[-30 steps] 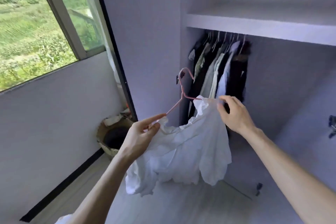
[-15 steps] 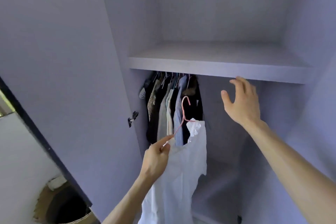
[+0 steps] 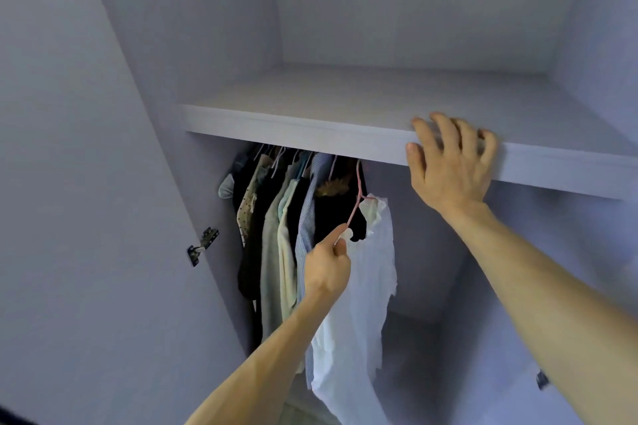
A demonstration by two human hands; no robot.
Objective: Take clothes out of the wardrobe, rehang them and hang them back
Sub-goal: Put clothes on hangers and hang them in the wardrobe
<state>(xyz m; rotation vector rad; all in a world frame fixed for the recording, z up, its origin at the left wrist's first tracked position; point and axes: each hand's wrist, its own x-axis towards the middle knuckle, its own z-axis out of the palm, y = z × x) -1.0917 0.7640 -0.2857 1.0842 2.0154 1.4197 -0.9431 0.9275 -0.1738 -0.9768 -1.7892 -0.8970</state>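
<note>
A white garment (image 3: 359,314) hangs from a pink wire hanger (image 3: 357,197). My left hand (image 3: 328,262) pinches the hanger's lower end together with the cloth, just right of the hanging clothes. The hanger's hook reaches up under the shelf, where the rail is hidden. My right hand (image 3: 452,162) rests on the front edge of the wardrobe shelf (image 3: 310,128), fingers bent over the top and thumb against the face.
Several dark, cream and striped clothes (image 3: 276,235) hang packed at the left end of the rail. The open wardrobe door (image 3: 86,217) stands at the left with a metal hinge (image 3: 203,245). The wardrobe's right half (image 3: 431,252) holds no clothes.
My view has swung from the window up into the wardrobe. My left hand has lifted the hanger with the white garment up under the shelf. My right hand let go of the cloth and rose onto the shelf edge.
</note>
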